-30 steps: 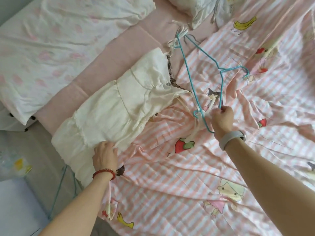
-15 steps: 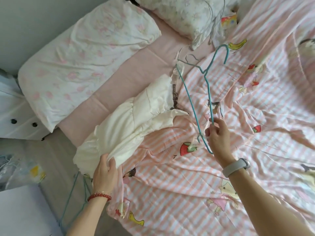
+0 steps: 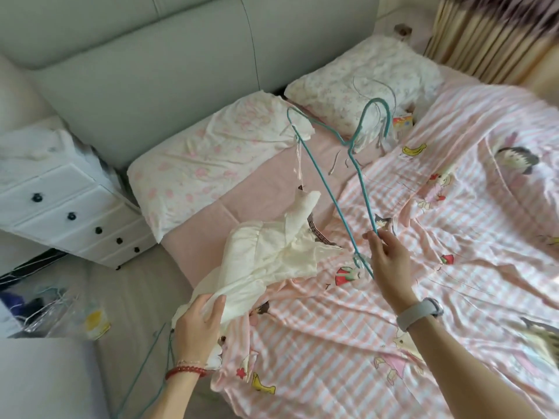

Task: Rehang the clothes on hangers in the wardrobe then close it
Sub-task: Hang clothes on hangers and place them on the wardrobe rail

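Note:
A cream-white dress [image 3: 266, 255] is lifted off the bed, its strap looped over the far end of a teal wire hanger [image 3: 332, 182]. My left hand [image 3: 199, 325], with a red bead bracelet, grips the dress's lower hem near the bed's edge. My right hand [image 3: 390, 261], with a grey watch on the wrist, pinches the hanger's near arm and holds it tilted up, its hook pointing toward the pillows. The wardrobe is out of view.
A pink striped cartoon quilt [image 3: 423, 267] covers the bed. Two pillows [image 3: 211, 158] lie at the grey headboard. More wire hangers [image 3: 372, 92] rest on the far pillow. A white drawer unit [image 3: 69, 213] stands left, and another teal hanger [image 3: 145, 379] hangs by the bed's edge.
My right hand has raised the hanger off the quilt, and the dress's top rose with it. My left hand gathered and lifted the hem. The view tilted up toward the headboard.

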### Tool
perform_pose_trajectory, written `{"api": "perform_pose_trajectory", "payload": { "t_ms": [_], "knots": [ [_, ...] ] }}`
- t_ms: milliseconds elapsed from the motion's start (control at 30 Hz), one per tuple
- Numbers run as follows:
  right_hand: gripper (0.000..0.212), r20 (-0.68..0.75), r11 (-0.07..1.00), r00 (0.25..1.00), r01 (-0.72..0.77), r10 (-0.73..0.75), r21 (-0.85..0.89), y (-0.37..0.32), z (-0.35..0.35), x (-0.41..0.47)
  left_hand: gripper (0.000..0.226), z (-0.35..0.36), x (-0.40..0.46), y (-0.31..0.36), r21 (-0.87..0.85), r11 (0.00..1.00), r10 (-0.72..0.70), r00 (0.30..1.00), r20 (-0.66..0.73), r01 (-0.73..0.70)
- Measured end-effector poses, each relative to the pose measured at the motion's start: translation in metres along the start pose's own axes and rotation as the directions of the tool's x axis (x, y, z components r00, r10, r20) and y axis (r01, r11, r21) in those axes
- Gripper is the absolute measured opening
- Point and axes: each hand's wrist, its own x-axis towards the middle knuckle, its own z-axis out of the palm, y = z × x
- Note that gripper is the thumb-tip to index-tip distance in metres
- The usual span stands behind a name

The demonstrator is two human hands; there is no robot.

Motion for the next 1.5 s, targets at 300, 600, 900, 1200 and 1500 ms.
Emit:
{"api": "perform_pose_trajectory", "payload": {
  "t_ms": [300, 600, 900, 1200, 1500],
  "knots": [
    [0.018, -0.068, 0.959, 0.959, 0.279, -0.276, 0.052, -0.079, -0.004, -0.073, 0.014, -0.070, -0.080, 0.007, -0.127, 0.987, 0.062, 0.970, -0.236, -0.094],
    [0.016, 0.101, 0.824, 0.827, 0.560, -0.552, -0.084, -0.092, -0.055, -0.188, 0.007, -0.108, -0.192, -0.003, -0.056, 0.978, 0.171, 0.923, -0.344, -0.202],
    [0.037, 0.134, 0.648, 0.665, 0.746, -0.734, -0.155, -0.122, -0.119, -0.207, 0.050, -0.174, -0.238, 0.066, 0.178, 0.935, 0.339, 0.626, -0.703, -0.307],
    [0.035, 0.278, 0.457, 0.480, 0.877, -0.832, -0.145, -0.111, -0.137, -0.212, 0.032, -0.191, -0.289, 0.099, 0.579, 0.771, 0.511, 0.800, -0.315, -0.265],
    [0.020, 0.334, 0.534, 0.507, 0.845, -0.795, -0.013, -0.117, -0.098, -0.224, 0.027, -0.170, -0.394, 0.069, -0.015, 0.988, 0.147, 0.959, -0.243, -0.155]
  ]
}}
